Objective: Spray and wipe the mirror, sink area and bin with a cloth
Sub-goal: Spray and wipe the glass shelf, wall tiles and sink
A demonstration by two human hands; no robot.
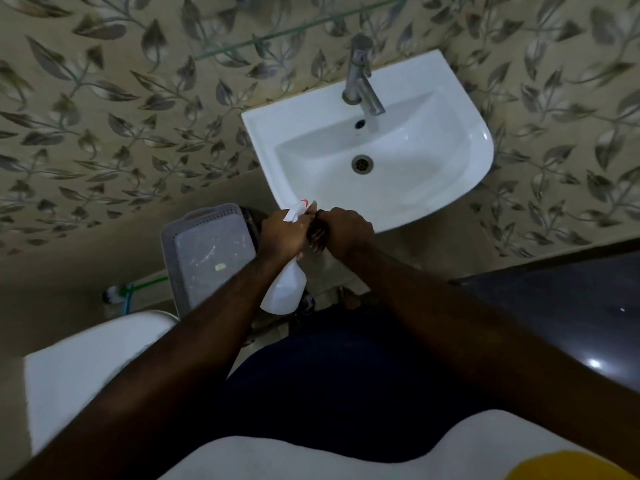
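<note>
A white spray bottle (285,292) with a red-tipped nozzle hangs in my left hand (282,233), which grips its neck just below the front rim of the white sink (433,188). My right hand (346,232) is closed beside it, touching the bottle's head; a small dark thing shows between the two hands, too unclear to name. Below and left of the sink stands the grey plastic bin (207,251) with a perforated rim and a flat lid. No mirror is in view; a glass shelf (277,36) runs along the wall above the sink.
A steel tap (362,77) stands at the back of the sink. A white toilet (90,368) is at lower left, with a green-handled brush (128,294) behind it. A dark counter (571,306) lies at right. Leaf-patterned tiles cover the wall.
</note>
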